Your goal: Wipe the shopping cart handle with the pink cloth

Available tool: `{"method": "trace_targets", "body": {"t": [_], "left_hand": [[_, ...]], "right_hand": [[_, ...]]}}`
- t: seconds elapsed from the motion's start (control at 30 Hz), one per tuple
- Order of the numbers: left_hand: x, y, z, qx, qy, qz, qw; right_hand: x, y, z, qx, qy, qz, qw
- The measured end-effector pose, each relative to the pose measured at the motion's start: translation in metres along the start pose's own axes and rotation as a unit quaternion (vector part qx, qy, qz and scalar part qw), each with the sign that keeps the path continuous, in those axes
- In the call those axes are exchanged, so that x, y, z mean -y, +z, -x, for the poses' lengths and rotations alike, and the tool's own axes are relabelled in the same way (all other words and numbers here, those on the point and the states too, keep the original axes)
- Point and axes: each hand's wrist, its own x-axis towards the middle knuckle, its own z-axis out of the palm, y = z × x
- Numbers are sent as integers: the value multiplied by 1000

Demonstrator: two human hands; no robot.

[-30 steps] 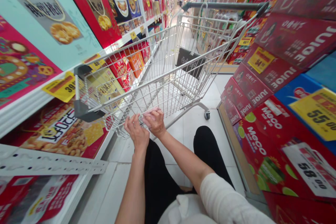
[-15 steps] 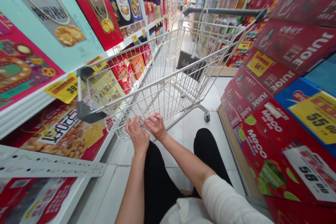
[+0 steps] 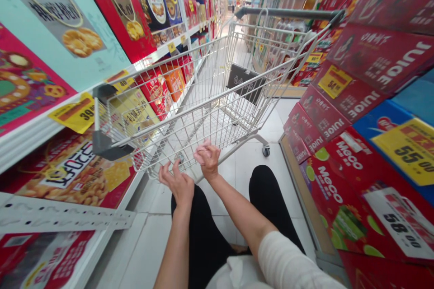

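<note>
A metal wire shopping cart (image 3: 190,115) stands crosswise in front of my knees, its grey handle at the far end. My right hand (image 3: 210,160) is closed on a small crumpled pink cloth (image 3: 202,151) in front of the cart's lower side wires. Lower and to the left, my left hand (image 3: 178,184) has its fingers bent and apart, close to the bottom wires near the grey corner bumper. Nothing shows in that hand. Whether its fingertips touch the wires, I cannot tell.
Boxed snacks fill the shelves (image 3: 139,61) on the left, with a perforated white shelf bracket (image 3: 64,212) jutting out low down. Stacked red drink cartons (image 3: 339,176) line the right on a wooden base. A cart wheel (image 3: 266,150) rests on the tiled floor (image 3: 220,194).
My hands have moved apart. The right hand has shifted right and slightly up with the pink cloth; the left has dropped a little and its fingers have spread.
</note>
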Motion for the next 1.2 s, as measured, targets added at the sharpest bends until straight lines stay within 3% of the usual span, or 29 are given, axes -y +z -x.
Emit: {"method": "trace_targets", "body": {"t": [0.1,0.2,0.27,0.37,0.5,0.63,0.73,0.8,0.9,0.97,1.03,1.1,1.2], "left_hand": [[12,0,0,79,-5,-7,997],[20,-1,-2,95,-6,-11,995],[22,1,-2,89,-4,-15,996],[22,5,-1,84,-7,-18,996],[18,9,0,94,-20,-5,995],[23,5,0,119,-29,15,992],[30,-2,1,124,-11,24,992],[33,-4,2,126,1,27,992],[31,-3,3,133,0,32,991],[29,0,3,136,-1,35,990],[28,2,2,138,4,42,989],[28,3,1,142,14,53,988],[28,4,0,146,35,72,986]], "right_hand": [[11,8,16,38,-94,-48,994],[-14,1,14,72,-159,-70,982],[-42,-10,6,115,-133,-50,983],[-67,-22,-5,105,-36,-8,994],[-33,-11,8,43,19,5,999],[12,8,27,136,-113,-58,982],[1,2,21,136,-164,-83,974],[-22,-9,10,109,-107,-63,986],[-43,-20,-6,64,44,-14,997],[-35,-19,-10,33,134,17,990],[-10,-13,-10,28,171,22,985],[21,-7,-9,34,149,-7,988],[54,-5,-17,72,23,-80,994]]}}
